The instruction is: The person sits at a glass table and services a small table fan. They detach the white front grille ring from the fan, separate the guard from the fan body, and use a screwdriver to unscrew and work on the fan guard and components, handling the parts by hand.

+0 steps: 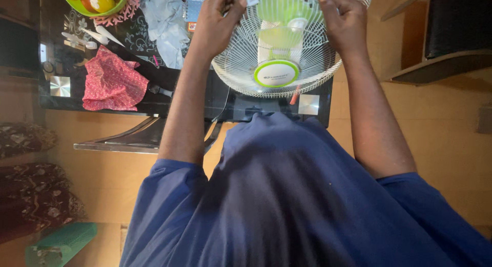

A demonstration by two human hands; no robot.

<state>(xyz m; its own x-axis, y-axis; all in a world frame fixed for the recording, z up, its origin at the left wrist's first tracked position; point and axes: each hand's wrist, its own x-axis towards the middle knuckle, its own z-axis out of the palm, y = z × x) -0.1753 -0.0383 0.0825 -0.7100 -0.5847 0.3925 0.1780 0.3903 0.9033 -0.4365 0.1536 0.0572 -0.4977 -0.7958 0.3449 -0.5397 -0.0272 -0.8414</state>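
A dark blue shirt [287, 205] is filling the near foreground, and both bare arms are being stretched out from it over a black glass table [138, 100] patterned with white flowers. A white wire fan guard [287, 67], with a green-ringed white badge at its centre, is being held tilted above the table's far right part, green blades showing through the wires. The left hand [218, 21] is being closed around the guard's upper left rim, fingers curled together against the thumb, seemingly pinching a small white clip there. The right hand [344, 21] is being pressed to the upper right rim, fingers bunched on the wire; what exactly is being pinched cannot be made out. The guard is judged to be light and springy, its thin wires easily bent, so the stiffer outer ring is judged the safer place for a grip than the fine spokes. Beside the left forearm, a crumpled red patterned cloth [113, 82] is lying on the glass. Farther off, a pale grey rag [166, 23] is being left bunched, and a green bowl of fruit [97, 1] is sitting at the table's far left corner.
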